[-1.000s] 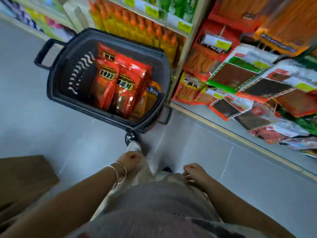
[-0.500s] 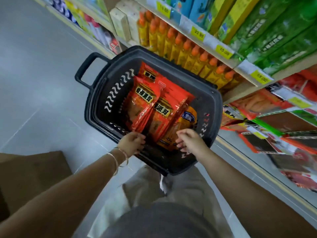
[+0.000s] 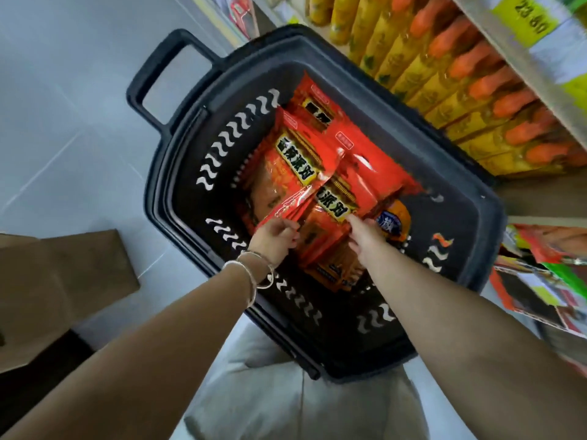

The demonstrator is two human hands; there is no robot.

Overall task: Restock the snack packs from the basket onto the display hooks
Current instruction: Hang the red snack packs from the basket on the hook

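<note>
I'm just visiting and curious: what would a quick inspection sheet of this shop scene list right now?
Surface: pale floor, bare where visible.
Job's things: black basket on the floor holding red snack packs and an orange pack.
Clutter: brown cardboard at left.
Hands: left hand pinching a red pack's corner; right hand reaching onto the packs, grip unclear.
Cables: nothing seen.
Surroundings: shelf of orange-capped bottles, yellow price tag, hanging packs at right.
</note>
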